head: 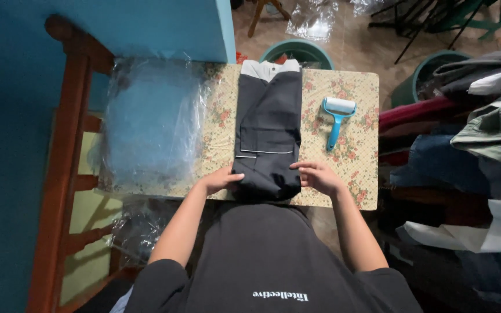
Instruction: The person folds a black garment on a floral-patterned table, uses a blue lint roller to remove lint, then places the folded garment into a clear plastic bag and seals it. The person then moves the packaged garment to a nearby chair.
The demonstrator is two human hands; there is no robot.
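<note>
Floral-cloth table (360,174), cluttered room w/ clothes piled at right. Folded dark garment (268,130) lies mid-table; left hand (222,178) and right hand (319,175) press flat on its near-end corners, fingers spread (not pinching). Soft, light, floppy; prob best taken by the side edges. Lint roller (336,119) beside it, plastic bags (152,124) at left.

Home garment-packing corner: piled clothes (471,116), plastic bags (152,122), floral table (355,168).

floral table (360,174), folded garment (268,133), lint roller (337,119), plastic bags (155,122)
</note>
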